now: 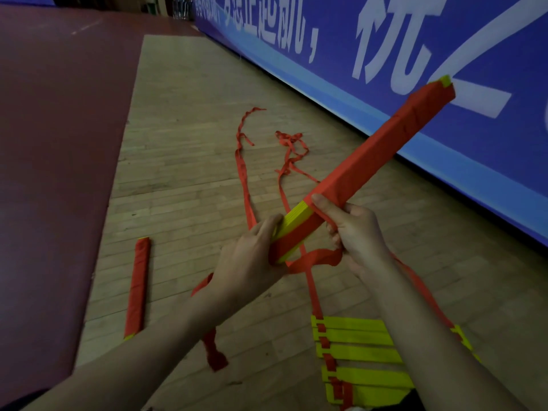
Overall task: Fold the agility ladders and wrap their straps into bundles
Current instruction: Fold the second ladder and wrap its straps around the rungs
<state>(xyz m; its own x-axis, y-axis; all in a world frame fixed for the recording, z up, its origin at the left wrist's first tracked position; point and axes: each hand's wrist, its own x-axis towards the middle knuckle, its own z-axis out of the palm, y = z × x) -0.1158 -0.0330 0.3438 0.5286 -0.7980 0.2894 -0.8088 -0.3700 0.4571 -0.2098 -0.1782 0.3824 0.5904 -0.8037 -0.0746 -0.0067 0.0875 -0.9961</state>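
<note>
The left hand (pixel 249 256) grips the bundle (pixel 370 155) at its near end; the right hand (pixel 355 232) pinches the strap (pixel 314 258) against it. Below the bundle lies a ladder (pixel 355 351), left of it a wrapped roll (pixel 138 287).

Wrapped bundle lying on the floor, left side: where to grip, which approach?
Probably mid-length on the wrapped bundle, from above, fingers across its narrow width: it lies flat on the wooden floor, long, slim, both long edges free. Left hand and right hand are occupied gripping the half-wrapped bundle.
</note>
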